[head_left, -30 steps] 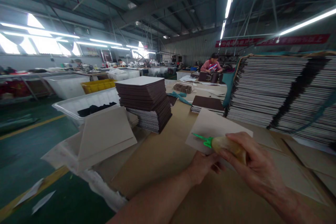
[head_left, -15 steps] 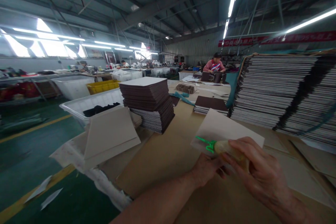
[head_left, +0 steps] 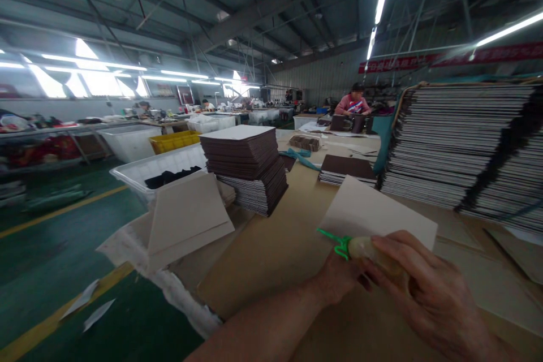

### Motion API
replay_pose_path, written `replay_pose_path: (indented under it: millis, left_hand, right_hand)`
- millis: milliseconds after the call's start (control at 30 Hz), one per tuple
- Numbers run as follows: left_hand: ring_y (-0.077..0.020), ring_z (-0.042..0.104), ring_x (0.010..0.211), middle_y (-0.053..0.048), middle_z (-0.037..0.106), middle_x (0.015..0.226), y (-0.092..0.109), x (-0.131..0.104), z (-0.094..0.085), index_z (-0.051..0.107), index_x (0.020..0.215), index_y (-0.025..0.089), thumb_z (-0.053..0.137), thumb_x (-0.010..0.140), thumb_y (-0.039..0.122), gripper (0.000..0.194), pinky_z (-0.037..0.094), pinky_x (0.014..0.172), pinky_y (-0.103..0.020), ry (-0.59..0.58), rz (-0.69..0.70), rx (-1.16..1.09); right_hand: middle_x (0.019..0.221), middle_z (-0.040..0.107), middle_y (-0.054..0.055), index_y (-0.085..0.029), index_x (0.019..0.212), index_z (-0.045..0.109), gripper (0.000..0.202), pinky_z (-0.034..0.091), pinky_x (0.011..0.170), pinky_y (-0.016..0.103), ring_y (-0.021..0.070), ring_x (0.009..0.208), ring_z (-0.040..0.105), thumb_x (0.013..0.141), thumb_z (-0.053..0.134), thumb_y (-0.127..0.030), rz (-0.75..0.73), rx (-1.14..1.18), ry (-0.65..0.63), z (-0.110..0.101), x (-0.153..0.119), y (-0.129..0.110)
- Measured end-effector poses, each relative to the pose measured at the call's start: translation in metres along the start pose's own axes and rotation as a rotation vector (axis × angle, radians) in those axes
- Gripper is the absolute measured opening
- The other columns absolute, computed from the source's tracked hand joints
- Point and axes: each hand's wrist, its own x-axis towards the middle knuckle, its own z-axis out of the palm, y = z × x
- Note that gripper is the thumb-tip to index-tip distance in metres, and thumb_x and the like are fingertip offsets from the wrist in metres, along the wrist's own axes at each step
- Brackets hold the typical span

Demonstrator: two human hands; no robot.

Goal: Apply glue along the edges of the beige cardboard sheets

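My right hand (head_left: 428, 283) is wrapped round a cloudy yellowish squeeze bottle (head_left: 360, 250), which lies tipped on its side. The bottle's thin green nozzle (head_left: 333, 235) points left, over the near left corner of a white board (head_left: 377, 206). Just below the bottle, my left hand (head_left: 339, 280) is closed at the near edge of that board and seems to grip it. The bottle and my right hand partly hide the left fingers.
Dark boards rise in a tall stack (head_left: 254, 164) left of centre, beside leaning pale boards (head_left: 190, 218). A low brown stack (head_left: 348, 167) lies beyond the white board. A high pile of boards (head_left: 449, 147) stands on the right. Across the table (head_left: 271, 249), another person (head_left: 353, 104) works.
The view has turned slightly left, so the surroundings sit further right. Both hands, the bottle and the white board keep nearly the same arrangement.
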Motion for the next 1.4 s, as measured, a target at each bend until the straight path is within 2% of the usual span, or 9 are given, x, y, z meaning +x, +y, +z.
replay_pose_path:
  millis: [100, 200, 367, 500, 633, 767, 967, 1233, 1400]
  left_hand:
    - [-0.0135, 0.054, 0.058, -0.004, 0.061, 0.071, -0.001, 0.0, 0.0, 0.066, 0.085, 0.013, 0.075, 0.058, 0.058, 0.054, 0.041, 0.057, -0.027, -0.003, -0.026, -0.012]
    - [-0.0132, 0.054, 0.063, -0.004, 0.062, 0.077, -0.001, 0.001, 0.0, 0.066, 0.084, 0.014, 0.082, 0.049, 0.055, 0.056, 0.041, 0.059, -0.026, -0.011, 0.021, -0.063]
    - [-0.0141, 0.055, 0.062, -0.004, 0.062, 0.075, -0.001, 0.001, -0.001, 0.066, 0.09, 0.013, 0.075, 0.062, 0.055, 0.05, 0.042, 0.057, -0.026, -0.018, -0.015, -0.004]
    - [-0.0152, 0.055, 0.068, -0.007, 0.064, 0.083, -0.002, 0.0, -0.001, 0.066, 0.088, 0.014, 0.082, 0.05, 0.054, 0.058, 0.044, 0.064, -0.028, -0.015, 0.03, -0.066]
    - [-0.0157, 0.056, 0.065, -0.007, 0.064, 0.079, -0.006, 0.001, -0.003, 0.066, 0.088, 0.014, 0.079, 0.056, 0.054, 0.053, 0.042, 0.06, -0.028, -0.013, 0.015, -0.034]
    - [-0.0152, 0.056, 0.065, -0.006, 0.065, 0.081, -0.011, 0.004, -0.005, 0.067, 0.086, 0.014, 0.081, 0.054, 0.051, 0.051, 0.043, 0.059, -0.027, -0.006, 0.033, -0.063]
    - [-0.0115, 0.055, 0.053, -0.003, 0.063, 0.073, -0.008, 0.004, -0.001, 0.066, 0.098, 0.013, 0.071, 0.068, 0.052, 0.05, 0.041, 0.048, -0.023, -0.034, 0.012, 0.027]
    - [-0.013, 0.056, 0.057, -0.005, 0.064, 0.075, -0.011, 0.007, -0.002, 0.066, 0.086, 0.013, 0.07, 0.066, 0.058, 0.049, 0.042, 0.05, -0.024, -0.027, 0.0, 0.048]
    - [-0.0137, 0.056, 0.055, -0.004, 0.063, 0.071, -0.009, 0.005, -0.001, 0.066, 0.087, 0.012, 0.069, 0.067, 0.057, 0.049, 0.04, 0.048, -0.024, -0.033, -0.003, 0.081]
  right_hand:
    - [0.098, 0.052, 0.007, -0.018, 0.115, 0.052, 0.023, 0.047, 0.058, 0.022, 0.0137, 0.074, 0.057, 0.092, 0.054, -0.019, 0.037, -0.004, 0.012, 0.0, 0.0, -0.001]
    - [0.094, 0.052, 0.006, -0.018, 0.117, 0.051, 0.023, 0.047, 0.058, 0.022, 0.0133, 0.073, 0.056, 0.093, 0.052, -0.018, 0.008, 0.044, -0.034, 0.001, -0.001, -0.002]
    - [0.097, 0.052, 0.007, -0.017, 0.115, 0.052, 0.021, 0.047, 0.058, 0.021, 0.013, 0.072, 0.057, 0.094, 0.055, -0.023, 0.057, -0.009, 0.025, 0.001, -0.002, -0.002]
    - [0.096, 0.051, 0.006, -0.018, 0.117, 0.051, 0.022, 0.047, 0.059, 0.021, 0.0132, 0.074, 0.056, 0.095, 0.052, -0.02, 0.019, 0.049, -0.021, 0.002, -0.003, -0.002]
    - [0.097, 0.051, 0.007, -0.017, 0.117, 0.051, 0.025, 0.046, 0.059, 0.022, 0.0134, 0.074, 0.056, 0.093, 0.055, -0.02, 0.05, 0.009, 0.016, 0.004, -0.005, -0.002]
    - [0.094, 0.051, 0.005, -0.019, 0.116, 0.052, 0.021, 0.046, 0.058, 0.021, 0.0131, 0.073, 0.056, 0.095, 0.052, -0.023, 0.039, 0.028, -0.01, 0.002, -0.004, -0.002]
    - [0.101, 0.053, 0.006, -0.02, 0.113, 0.052, 0.022, 0.045, 0.055, 0.023, 0.0137, 0.07, 0.058, 0.096, 0.052, -0.034, 0.106, -0.217, 0.063, -0.01, 0.007, 0.003]
    - [0.096, 0.054, 0.006, -0.021, 0.113, 0.052, 0.02, 0.047, 0.053, 0.023, 0.0145, 0.069, 0.058, 0.096, 0.052, -0.032, 0.085, -0.124, 0.022, -0.011, 0.006, 0.001]
    - [0.099, 0.055, 0.006, -0.02, 0.112, 0.053, 0.021, 0.046, 0.051, 0.024, 0.015, 0.068, 0.059, 0.095, 0.054, -0.032, 0.116, -0.206, 0.115, -0.012, 0.006, 0.003]
